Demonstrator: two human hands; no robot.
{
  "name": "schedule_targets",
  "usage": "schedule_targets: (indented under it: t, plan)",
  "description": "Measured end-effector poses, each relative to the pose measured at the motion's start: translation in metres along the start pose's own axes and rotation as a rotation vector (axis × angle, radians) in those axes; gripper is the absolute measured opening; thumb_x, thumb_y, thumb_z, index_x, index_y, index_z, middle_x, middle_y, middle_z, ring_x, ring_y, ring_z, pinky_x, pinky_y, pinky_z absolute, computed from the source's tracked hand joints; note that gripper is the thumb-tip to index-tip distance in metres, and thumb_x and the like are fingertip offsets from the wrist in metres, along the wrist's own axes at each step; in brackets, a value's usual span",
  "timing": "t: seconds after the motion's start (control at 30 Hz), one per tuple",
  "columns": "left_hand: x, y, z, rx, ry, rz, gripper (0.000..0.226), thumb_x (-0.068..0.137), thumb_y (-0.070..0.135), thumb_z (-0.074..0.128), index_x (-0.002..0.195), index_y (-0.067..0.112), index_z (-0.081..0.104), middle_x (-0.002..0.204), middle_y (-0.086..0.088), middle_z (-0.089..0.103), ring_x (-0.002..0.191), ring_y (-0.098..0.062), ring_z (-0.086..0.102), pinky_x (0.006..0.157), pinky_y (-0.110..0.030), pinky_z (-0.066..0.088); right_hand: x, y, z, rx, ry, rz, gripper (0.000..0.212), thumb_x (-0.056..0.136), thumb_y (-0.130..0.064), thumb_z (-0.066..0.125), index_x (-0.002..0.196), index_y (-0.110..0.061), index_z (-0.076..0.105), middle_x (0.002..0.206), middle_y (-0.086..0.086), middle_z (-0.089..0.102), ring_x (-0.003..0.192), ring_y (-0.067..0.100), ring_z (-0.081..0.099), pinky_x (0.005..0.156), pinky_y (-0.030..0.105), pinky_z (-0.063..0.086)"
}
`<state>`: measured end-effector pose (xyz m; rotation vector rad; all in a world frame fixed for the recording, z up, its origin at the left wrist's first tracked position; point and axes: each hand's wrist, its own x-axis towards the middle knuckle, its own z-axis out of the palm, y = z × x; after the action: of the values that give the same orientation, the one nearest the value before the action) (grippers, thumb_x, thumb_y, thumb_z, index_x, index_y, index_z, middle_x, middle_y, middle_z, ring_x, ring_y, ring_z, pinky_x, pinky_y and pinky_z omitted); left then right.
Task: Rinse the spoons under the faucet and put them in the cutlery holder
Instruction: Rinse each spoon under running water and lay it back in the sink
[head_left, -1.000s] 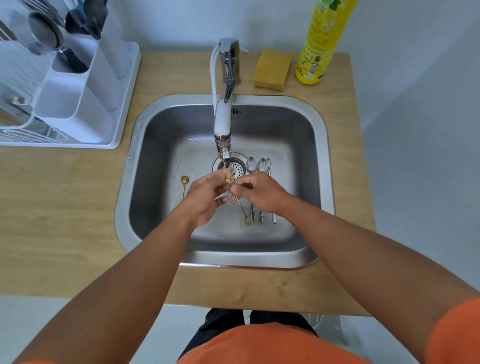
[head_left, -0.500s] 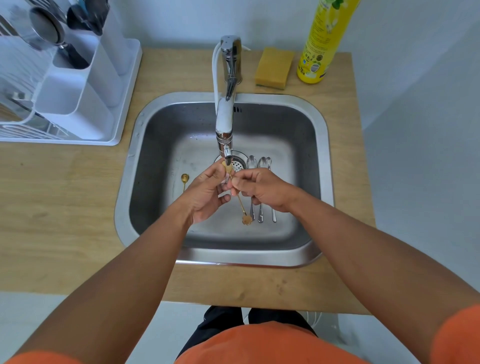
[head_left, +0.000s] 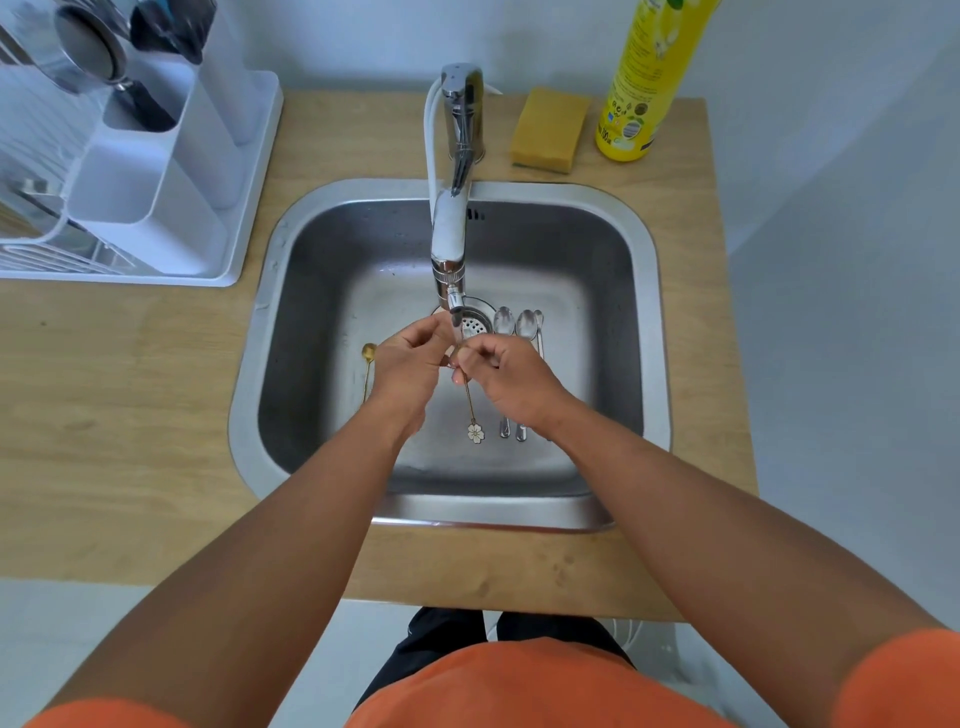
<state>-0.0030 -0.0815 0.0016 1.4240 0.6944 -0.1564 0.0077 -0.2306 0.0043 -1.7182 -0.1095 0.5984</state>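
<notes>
The right hand pinches the gold spoon near its bowl, under the faucet, so water reaches it. The left hand closes on the bowl to rub. Its flower end hangs below the grip.

Head camera looks steeply down (close) over the sink.

– What is the sink made of?
– Brushed steel, dull in the basin, shinier at the rim. My faucet is polished chrome.
– And the spoon I hold?
– Thin gold-coloured metal with a glossy white enamel flower.
– The counter?
– Matt pale wood. The cutlery holder is smooth white plastic, the sponge rough and porous.
</notes>
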Motion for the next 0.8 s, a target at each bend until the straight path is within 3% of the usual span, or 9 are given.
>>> schedule_targets:
  t: [0.1,0.17,0.23,0.33,0.47,0.57,0.67,0.8]
  plan:
    - [-0.001,-0.003,0.003,0.026,0.017,0.082,0.03,0.096,0.026,0.076,0.119,0.007,0.077,0.087,0.012,0.074,0.068,0.007,0.064,0.064,-0.006,0.049,-0.002,0.001,0.007,0.011,0.069,0.032,0.022,0.103,-0.016,0.056,0.087,-0.016,0.07,0.076,-0.005,0.071,0.057,-0.006,0.055,0.061,0.009,0.04]
    - [-0.004,-0.005,0.007,0.038,0.058,0.116,0.022,0.099,0.026,0.072,0.106,0.006,0.078,0.075,0.017,0.07,0.064,0.006,0.06,0.06,-0.009,0.048,-0.002,0.0,0.011,0.011,0.1,0.047,0.021,0.103,-0.016,0.056,0.088,-0.014,0.071,0.076,-0.004,0.072,0.06,-0.004,0.056,0.064,0.015,0.043]
    - [-0.007,-0.005,0.012,0.017,0.094,0.134,0.022,0.101,0.03,0.069,0.083,0.017,0.075,0.063,0.016,0.063,0.057,0.001,0.056,0.052,-0.016,0.048,-0.002,0.0,0.017,-0.008,0.124,0.053,0.023,0.103,-0.018,0.055,0.086,-0.018,0.07,0.077,-0.003,0.072,0.067,0.006,0.061,0.069,0.028,0.049]
    - [-0.007,-0.003,0.016,-0.011,0.14,0.105,0.028,0.1,0.036,0.069,0.078,0.02,0.071,0.061,0.012,0.061,0.052,-0.005,0.055,0.045,-0.023,0.046,-0.004,0.001,0.024,-0.034,0.162,0.069,0.028,0.103,-0.02,0.055,0.078,-0.024,0.067,0.074,-0.006,0.071,0.071,0.013,0.061,0.076,0.039,0.053]
    - [-0.009,0.0,0.016,-0.057,0.033,0.002,0.026,0.106,0.037,0.058,0.096,0.026,0.08,0.074,0.013,0.071,0.061,-0.004,0.061,0.054,-0.022,0.051,-0.004,-0.003,0.026,0.075,0.164,0.085,0.029,0.105,-0.015,0.052,0.079,-0.019,0.066,0.076,-0.002,0.069,0.068,0.008,0.058,0.071,0.03,0.048]
    - [-0.009,-0.001,0.013,-0.17,-0.136,-0.12,0.036,0.111,0.04,0.047,0.106,0.031,0.081,0.093,0.012,0.077,0.064,-0.008,0.049,0.066,-0.025,0.043,-0.005,-0.008,0.023,0.17,0.109,0.096,0.03,0.105,-0.009,0.048,0.081,-0.015,0.066,0.075,0.002,0.065,0.07,0.011,0.058,0.074,0.028,0.051]
    - [-0.008,-0.002,0.009,-0.299,-0.236,-0.196,0.035,0.111,0.042,0.045,0.117,0.028,0.076,0.103,0.012,0.078,0.06,-0.007,0.047,0.057,-0.021,0.047,-0.01,-0.011,0.017,0.268,0.045,0.144,0.029,0.105,-0.011,0.049,0.083,-0.017,0.067,0.068,-0.006,0.062,0.054,0.0,0.047,0.049,0.012,0.039]
    - [-0.009,-0.003,0.009,-0.38,-0.275,-0.193,0.027,0.106,0.039,0.056,0.107,0.028,0.08,0.09,0.012,0.074,0.048,-0.009,0.043,0.051,-0.022,0.049,-0.014,-0.01,0.009,0.281,0.014,0.147,0.023,0.106,-0.01,0.05,0.092,-0.011,0.068,0.069,-0.004,0.064,0.054,-0.001,0.049,0.048,0.009,0.037]
